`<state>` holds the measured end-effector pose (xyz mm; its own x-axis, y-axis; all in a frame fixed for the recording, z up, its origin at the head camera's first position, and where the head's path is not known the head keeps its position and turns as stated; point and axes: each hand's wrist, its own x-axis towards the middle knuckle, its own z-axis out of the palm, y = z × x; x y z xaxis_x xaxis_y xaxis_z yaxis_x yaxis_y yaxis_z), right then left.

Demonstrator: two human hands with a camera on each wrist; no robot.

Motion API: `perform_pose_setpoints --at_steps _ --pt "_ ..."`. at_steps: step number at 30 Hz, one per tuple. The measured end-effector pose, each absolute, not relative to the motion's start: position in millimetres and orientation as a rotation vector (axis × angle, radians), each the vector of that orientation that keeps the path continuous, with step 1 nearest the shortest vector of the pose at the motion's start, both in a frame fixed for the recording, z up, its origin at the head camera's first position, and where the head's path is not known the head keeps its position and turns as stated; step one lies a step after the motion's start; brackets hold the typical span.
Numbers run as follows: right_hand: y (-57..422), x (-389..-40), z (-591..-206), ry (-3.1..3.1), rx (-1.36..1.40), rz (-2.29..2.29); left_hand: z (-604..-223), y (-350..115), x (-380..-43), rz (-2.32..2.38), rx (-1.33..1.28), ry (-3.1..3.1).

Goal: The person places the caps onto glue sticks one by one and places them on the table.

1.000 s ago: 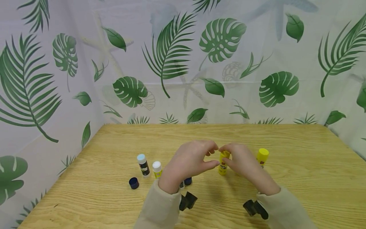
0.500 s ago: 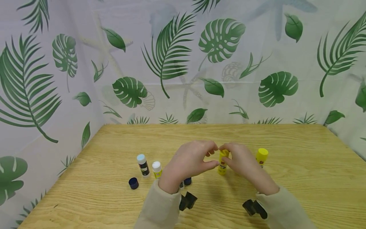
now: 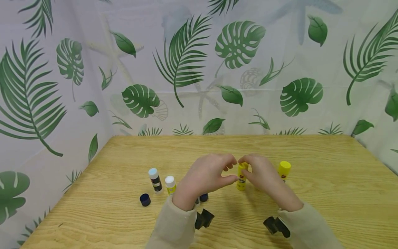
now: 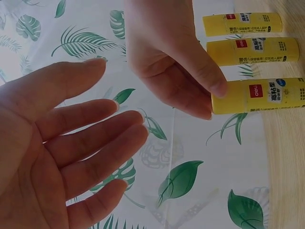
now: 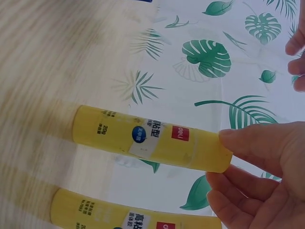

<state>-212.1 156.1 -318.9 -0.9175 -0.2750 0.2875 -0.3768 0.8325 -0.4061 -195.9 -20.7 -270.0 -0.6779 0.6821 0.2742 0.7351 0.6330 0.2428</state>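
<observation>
My right hand (image 3: 262,174) pinches the yellow cap end of an upright glue stick (image 3: 241,183) between thumb and fingers. The right wrist view shows this glue stick (image 5: 138,136) with its base on the table. To its left, my left hand (image 3: 206,174) hovers with fingers loosely bent and holds nothing. Its palm shows in the left wrist view, fingers (image 4: 102,143) apart from the glue stick. Another yellow glue stick (image 3: 284,169) stands behind my right forearm. A third yellow glue stick (image 4: 243,24) appears only in the left wrist view.
On the left stand a white-capped stick with a black label (image 3: 156,182) and a white-capped yellow-label stick (image 3: 170,186). A dark blue cap (image 3: 145,200) lies near them. Another dark cap (image 3: 204,197) is partly hidden by my left wrist. A leaf-print cloth (image 3: 199,69) hangs behind the table.
Both hands and the glue stick stay in nearly the same place. Only the head view shifts very slightly.
</observation>
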Motion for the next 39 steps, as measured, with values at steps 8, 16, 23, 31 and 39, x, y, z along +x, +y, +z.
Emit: perform_pose_setpoints --at_steps 8,16,23,31,39 --pt "154 -209 -317 -2.772 0.484 0.669 -270 -21 -196 -0.493 -1.176 -2.693" --pt "152 -201 -311 -2.718 0.520 0.680 -270 -22 -197 -0.502 -1.171 -2.712" --pt "148 -194 -304 -2.663 0.582 0.648 -271 -24 -197 -0.496 -1.156 -2.738" --pt "147 -193 -302 -2.671 0.589 0.659 -273 -29 -198 -0.494 -1.165 -2.728" --pt "148 -194 -302 -2.688 0.587 0.676 -280 -42 -200 -0.429 -1.127 -2.801"
